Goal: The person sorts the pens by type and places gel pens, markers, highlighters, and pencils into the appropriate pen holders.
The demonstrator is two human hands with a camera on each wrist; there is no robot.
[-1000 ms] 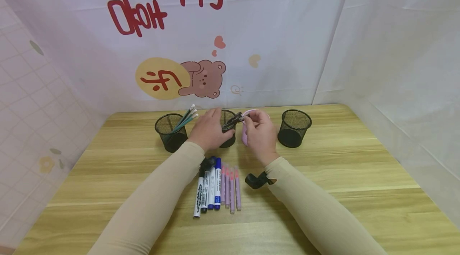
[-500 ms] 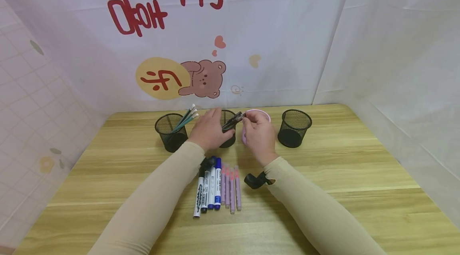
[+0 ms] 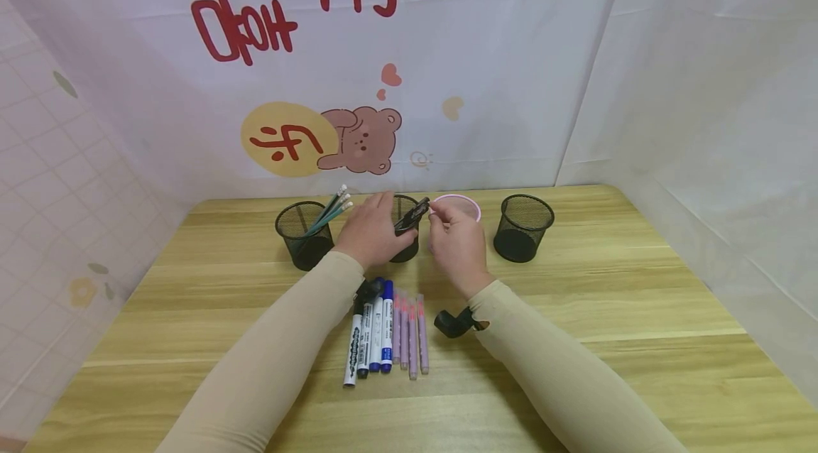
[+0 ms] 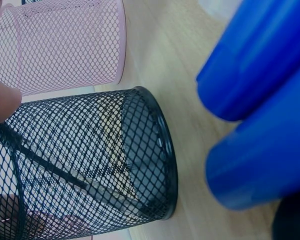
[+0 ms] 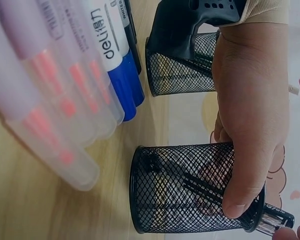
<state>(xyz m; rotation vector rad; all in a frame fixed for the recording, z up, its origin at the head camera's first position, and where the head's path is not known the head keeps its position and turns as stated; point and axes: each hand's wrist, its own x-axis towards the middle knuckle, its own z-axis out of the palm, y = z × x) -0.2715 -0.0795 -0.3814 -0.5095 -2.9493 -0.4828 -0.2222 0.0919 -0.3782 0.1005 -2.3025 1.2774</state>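
My left hand (image 3: 369, 231) grips a black mesh pen cup (image 3: 405, 253), second from the left, its thumb lying along the cup's side. Dark pens (image 3: 412, 217) lean inside that cup with their capped ends over the rim. At those ends, my right hand (image 3: 459, 247) pinches a pen cap (image 5: 276, 220) between thumb and finger; the exact contact is partly hidden. Behind the right hand stands a pink mesh cup (image 4: 60, 45), mostly covered in the head view. Through the black mesh, a pen shaft (image 4: 80, 182) slants down to the cup's base in the left wrist view.
Another black mesh cup (image 3: 311, 254) on the left holds green pencils (image 3: 332, 211). A fourth, black mesh cup (image 3: 517, 243) stands at the right. White markers (image 3: 375, 343) and pale purple highlighters (image 3: 412, 346) lie side by side on the wooden table (image 3: 562, 382), between the forearms.
My right hand has moved slightly left and down toward the black cup, and the pen at its fingertips now sits in line with the others. My left hand has stayed in place.
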